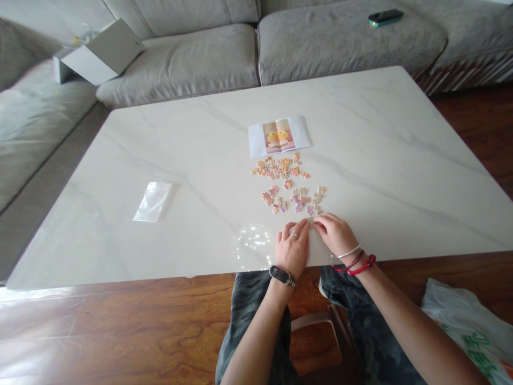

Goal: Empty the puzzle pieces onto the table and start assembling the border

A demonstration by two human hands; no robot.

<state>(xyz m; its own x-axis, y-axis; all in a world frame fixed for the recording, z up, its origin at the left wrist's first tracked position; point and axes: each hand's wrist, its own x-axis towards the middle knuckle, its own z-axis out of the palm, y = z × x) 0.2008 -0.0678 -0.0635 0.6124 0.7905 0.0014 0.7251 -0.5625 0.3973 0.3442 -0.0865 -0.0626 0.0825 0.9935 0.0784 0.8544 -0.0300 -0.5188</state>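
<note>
Close to the table's near edge, my right hand [335,233] pinches a small green jigsaw puzzle piece [310,220] between thumb and fingertips. My left hand [294,247] lies palm down beside it, fingers bent and close together, the fingertips pressing at the left side of that same piece. What is under the left fingers is hidden. Just beyond both hands lie loose pink, purple and pale jigsaw pieces [300,201]. Farther off is a denser heap of orange and pink pieces [276,168]. Behind that heap rests a creased picture sheet [256,141] with yellow figures on it.
A clear plastic bag [153,201] lies on the white marbled table [192,144], to the left. Light glints off a round transparent patch [253,246] beside my left hand. A grey sofa [200,59] holds a white box [106,51] and a dark device [385,17]. A plastic bag [465,321] sits lower right.
</note>
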